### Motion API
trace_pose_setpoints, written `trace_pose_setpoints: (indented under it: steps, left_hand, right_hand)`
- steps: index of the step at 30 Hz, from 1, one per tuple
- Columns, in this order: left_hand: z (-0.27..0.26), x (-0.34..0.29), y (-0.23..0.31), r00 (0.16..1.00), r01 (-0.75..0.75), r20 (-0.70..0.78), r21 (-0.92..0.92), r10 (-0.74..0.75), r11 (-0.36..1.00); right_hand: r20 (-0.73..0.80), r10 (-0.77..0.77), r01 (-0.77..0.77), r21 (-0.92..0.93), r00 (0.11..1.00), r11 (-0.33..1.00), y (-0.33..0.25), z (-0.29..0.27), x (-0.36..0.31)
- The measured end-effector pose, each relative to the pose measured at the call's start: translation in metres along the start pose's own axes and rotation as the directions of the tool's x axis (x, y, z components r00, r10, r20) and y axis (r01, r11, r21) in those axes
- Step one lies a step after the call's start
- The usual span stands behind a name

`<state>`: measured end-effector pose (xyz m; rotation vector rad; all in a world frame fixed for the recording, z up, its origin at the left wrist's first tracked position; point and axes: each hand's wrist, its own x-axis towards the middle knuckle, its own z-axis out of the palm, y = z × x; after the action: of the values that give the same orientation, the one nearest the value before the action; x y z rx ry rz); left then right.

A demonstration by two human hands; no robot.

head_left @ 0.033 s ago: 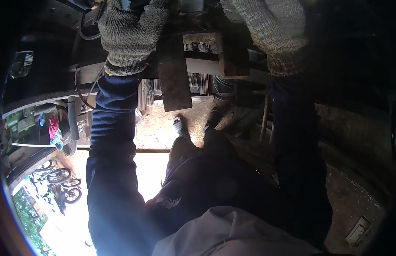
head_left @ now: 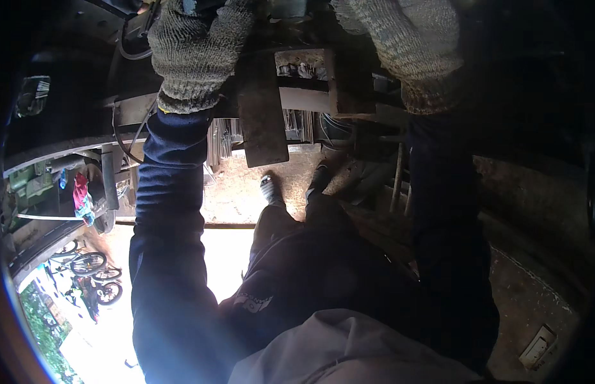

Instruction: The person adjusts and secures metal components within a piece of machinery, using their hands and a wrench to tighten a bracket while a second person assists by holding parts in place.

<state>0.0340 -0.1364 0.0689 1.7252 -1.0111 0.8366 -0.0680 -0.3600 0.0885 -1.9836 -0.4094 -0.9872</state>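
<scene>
Dirt floor (head_left: pixel 236 185) w/ metal rods (head_left: pixel 224 141) atop.

Wearing coarse grey knitted cloth gloves, matt and nubbly, on the left hand (head_left: pixel 198 54) and right hand (head_left: pixel 406 45), upper frame. Showing rusty, rough, dull metal on the flat plate (head_left: pixel 262 112), upper centre. Looking soft and matt, dark blue cloth sleeves (head_left: pixel 169 211). Lying gritty and matt, the earthen ground (head_left: pixel 236 185), centre.

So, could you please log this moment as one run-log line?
left hand: gloved, on dark metal frame | right hand: gloved, on frame | rusty plate: hangs between hands | grip: unclear
</scene>
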Motion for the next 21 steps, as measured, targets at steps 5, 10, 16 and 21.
trace_pose_setpoints:
  steps: [5,10,16,21]
  left_hand:
    - [0.010,-0.011,-0.009,0.985,-0.071,-0.145,0.151,0.093,0.986]
    - [0.009,0.003,0.019,0.992,0.125,-0.023,-0.038,-0.126,0.991]
    - [0.003,0.004,0.009,0.994,0.105,0.032,-0.159,-0.101,0.982]
    - [0.005,0.005,0.010,0.994,0.113,0.013,-0.208,-0.113,0.972]
  right_hand:
    - [0.008,0.030,-0.031,0.183,1.000,0.983,0.007,0.004,-0.001]
    - [-0.003,0.058,-0.058,0.080,0.998,0.995,0.003,-0.002,-0.003]
    - [0.013,0.136,-0.137,0.136,0.991,0.981,-0.001,0.003,-0.002]
    - [-0.005,0.172,-0.170,0.110,0.985,0.979,-0.003,0.001,-0.003]
